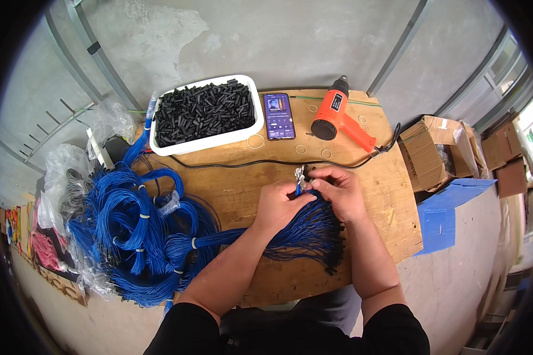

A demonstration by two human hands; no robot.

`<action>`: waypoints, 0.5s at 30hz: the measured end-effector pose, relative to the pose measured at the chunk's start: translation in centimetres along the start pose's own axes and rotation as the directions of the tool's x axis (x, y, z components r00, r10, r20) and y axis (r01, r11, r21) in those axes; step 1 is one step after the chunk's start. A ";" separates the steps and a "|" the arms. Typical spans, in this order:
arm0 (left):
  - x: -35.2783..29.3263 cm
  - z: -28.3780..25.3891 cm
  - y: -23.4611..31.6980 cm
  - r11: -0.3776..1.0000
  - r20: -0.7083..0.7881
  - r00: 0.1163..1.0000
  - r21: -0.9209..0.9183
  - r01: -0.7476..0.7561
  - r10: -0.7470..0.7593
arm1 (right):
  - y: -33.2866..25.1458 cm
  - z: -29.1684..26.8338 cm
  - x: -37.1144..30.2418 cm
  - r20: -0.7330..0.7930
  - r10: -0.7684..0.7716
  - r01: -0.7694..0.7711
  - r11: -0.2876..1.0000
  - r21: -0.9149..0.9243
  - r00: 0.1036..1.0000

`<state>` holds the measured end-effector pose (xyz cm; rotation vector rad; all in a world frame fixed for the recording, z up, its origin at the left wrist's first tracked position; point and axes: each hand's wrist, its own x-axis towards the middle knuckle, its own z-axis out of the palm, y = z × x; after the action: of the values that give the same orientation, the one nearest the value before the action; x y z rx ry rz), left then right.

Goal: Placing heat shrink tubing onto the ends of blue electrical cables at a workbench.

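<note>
My left hand (276, 206) is closed around the top of a bundle of blue wires (299, 235) over the middle of the table. A crumpled piece of clear plastic wrap (302, 179) sticks up from the bundle between my hands. With thumb and fingers pinched together, my right hand (341, 193) grips this wrap, though its fingertips partly hide the spot. Below my hands the wires fan out toward the right, their loose ends tipped in black. A tied strand of the same blue wire runs left beneath my left forearm.
Coiled blue wire bundles (133, 216) fill the table's left side. Behind stand a white tub (206, 144) of short black tubes, a phone (279, 116) and an orange heat gun (337, 116) with a black cord (249, 163). Rubber bands lie around them. Cardboard boxes (426, 154) stand at right.
</note>
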<state>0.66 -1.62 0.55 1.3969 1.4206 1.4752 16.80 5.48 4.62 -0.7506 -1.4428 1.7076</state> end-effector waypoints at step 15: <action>0.2 -0.5 -0.1 0.869 0.224 0.942 -0.377 0.322 -0.251 | 0.4 -0.7 0.3 -0.090 0.139 -0.125 0.981 0.149 0.986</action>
<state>0.17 -1.57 0.52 0.9733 1.0782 1.3277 17.16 6.11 4.12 -0.8572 -1.2116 1.8252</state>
